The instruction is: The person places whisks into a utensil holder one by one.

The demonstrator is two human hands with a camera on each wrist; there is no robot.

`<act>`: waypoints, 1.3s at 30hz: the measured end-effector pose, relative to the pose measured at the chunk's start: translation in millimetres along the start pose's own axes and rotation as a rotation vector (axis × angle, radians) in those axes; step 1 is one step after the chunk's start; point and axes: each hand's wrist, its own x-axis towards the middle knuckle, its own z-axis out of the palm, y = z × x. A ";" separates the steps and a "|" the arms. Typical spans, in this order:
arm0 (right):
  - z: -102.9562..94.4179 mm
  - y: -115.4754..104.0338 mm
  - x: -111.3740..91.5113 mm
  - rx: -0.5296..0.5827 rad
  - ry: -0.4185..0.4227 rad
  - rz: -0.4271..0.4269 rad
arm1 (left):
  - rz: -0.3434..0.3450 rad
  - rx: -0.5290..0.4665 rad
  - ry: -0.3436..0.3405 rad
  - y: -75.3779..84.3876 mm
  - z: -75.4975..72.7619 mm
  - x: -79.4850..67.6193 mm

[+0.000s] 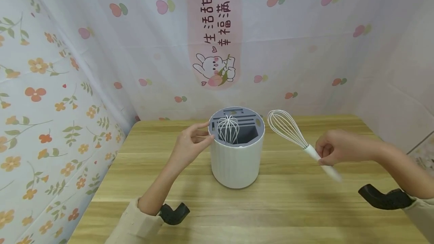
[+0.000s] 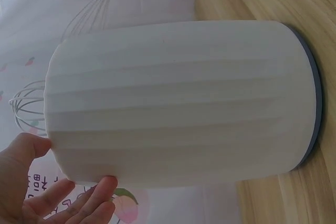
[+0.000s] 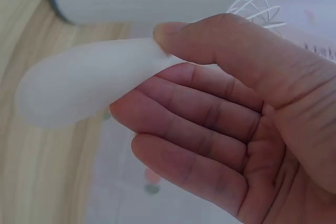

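A white ribbed utensil holder [image 1: 236, 165] with a grey slotted top [image 1: 234, 118] stands upright on the table. One white wire whisk [image 1: 228, 129] is in its large front compartment, wire head up, handle hidden inside. My left hand [image 1: 193, 138] touches the holder's left rim, thumb in front and fingers farther back; in the left wrist view its fingertips [image 2: 107, 182] lie against the wall. To the right, my right hand [image 1: 342, 148] pinches a second whisk [image 1: 288, 129] by its white handle [image 3: 94, 80] between thumb and fingers, above the table. Its wire head tilts up toward the holder.
The wooden table [image 1: 162, 214] reaches back to a hanging white curtain [image 1: 149, 48] printed with fruit, a rabbit and writing. A flower-patterned cloth [image 1: 51, 123] hangs along the left side. A black band piece [image 1: 174, 214] sits on the left wrist.
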 end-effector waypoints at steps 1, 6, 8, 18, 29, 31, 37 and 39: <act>-1.1 -5.0 4.7 -0.022 0.001 0.000 | -0.002 -0.001 0.001 0.0 -0.5 -0.2; -11.8 -32.0 27.8 -0.061 -0.011 0.020 | -0.006 0.002 0.006 -0.7 -2.9 -0.5; -17.0 -43.0 36.8 -0.063 -0.014 0.023 | -0.007 0.009 0.010 -1.7 -3.6 -0.3; -36.7 -86.0 78.6 -0.111 0.012 -0.048 | -0.001 0.004 0.020 -4.8 -5.1 0.4; -53.3 -108.5 124.1 -0.096 0.087 -0.193 | 0.004 -0.002 0.012 -4.4 -3.2 2.7; -52.7 -108.5 132.0 -0.101 0.107 -0.214 | 0.007 -0.006 0.011 -4.8 -2.1 3.7; -45.6 -102.4 147.9 -0.056 0.071 -0.203 | 0.012 -0.006 0.004 -5.8 -0.8 4.9; -43.8 -99.7 150.2 -0.014 0.030 -0.188 | 0.016 -0.007 0.001 -5.9 -1.6 4.7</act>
